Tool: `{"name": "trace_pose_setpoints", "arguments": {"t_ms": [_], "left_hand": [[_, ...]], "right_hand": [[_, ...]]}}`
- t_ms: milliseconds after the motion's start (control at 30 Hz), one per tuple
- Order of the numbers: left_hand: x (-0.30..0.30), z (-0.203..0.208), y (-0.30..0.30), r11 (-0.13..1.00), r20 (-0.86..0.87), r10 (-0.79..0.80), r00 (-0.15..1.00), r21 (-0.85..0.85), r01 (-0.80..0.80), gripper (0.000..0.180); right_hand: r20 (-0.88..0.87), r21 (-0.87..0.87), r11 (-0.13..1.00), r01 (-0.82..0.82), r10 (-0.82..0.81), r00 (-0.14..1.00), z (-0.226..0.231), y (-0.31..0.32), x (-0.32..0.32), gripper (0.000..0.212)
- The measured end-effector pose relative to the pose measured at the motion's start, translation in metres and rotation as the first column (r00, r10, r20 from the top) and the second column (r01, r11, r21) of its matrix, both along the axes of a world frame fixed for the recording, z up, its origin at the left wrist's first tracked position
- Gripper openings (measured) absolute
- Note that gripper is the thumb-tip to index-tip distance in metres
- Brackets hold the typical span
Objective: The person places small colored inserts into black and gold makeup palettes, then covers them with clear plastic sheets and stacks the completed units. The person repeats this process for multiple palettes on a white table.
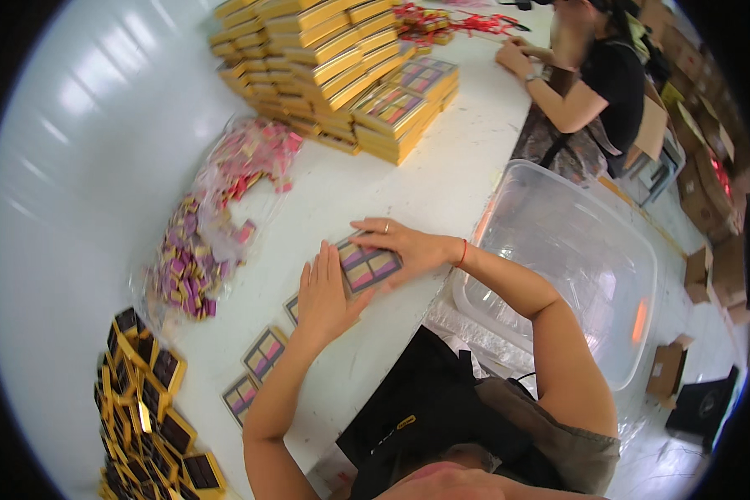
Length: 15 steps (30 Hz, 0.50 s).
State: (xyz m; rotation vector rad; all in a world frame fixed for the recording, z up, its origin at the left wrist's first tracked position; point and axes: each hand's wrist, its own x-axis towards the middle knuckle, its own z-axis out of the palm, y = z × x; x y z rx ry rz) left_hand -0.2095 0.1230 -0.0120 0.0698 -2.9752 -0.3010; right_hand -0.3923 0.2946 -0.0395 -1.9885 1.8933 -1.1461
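At the lower left, a heap of gold-edged dark box parts (146,408) is seen, loosely piled; if it is knocked, pieces could be slid into the working space. Beyond it, small purple-and-gold squares (187,267) and pink-and-red squares (271,146) are spread in and around clear plastic bagging; these could be scattered if the film is snagged by a sleeve or wrist.

Next, two small sectioned boxes (265,353) are laid beside the left forearm, with another partly hidden by it. They could be pushed askew by the forearm, should it be swung outward.

The left grip (323,302) is held open, its fingers extended along the near-left side of a dark-framed four-section box (367,268), which rests on the white surface (329,187). Behind, a tall stack of gold-sided boxes (317,58) is built unevenly and might be toppled by a bump.

The right grip (417,252) is partly open, spread over the box's right end; whether the box is firmly clasped cannot be told. With uneven pressure, it could be skewed or its edge bent.

At the right, a clear plastic tub (579,242) is placed beside the surface.
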Motion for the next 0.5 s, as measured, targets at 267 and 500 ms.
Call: {"name": "trace_pose_setpoints", "arguments": {"t_ms": [267, 500], "left_hand": [[0.001, 0.001, 0.002, 0.991, -0.053, -0.037, 0.998, 0.124, 0.044, 0.095], [-0.018, 0.021, -0.004, 0.977, 0.099, -0.026, 0.995, 0.213, 0.005, 0.098]], "right_hand": [[-0.079, -0.060, 0.996, 0.066, -0.071, 0.994, -0.007, 0.013, 0.011, 0.094], [0.080, -0.062, 0.995, 0.082, -0.077, 0.994, -0.003, 0.019, 0.008, 0.100]]}}
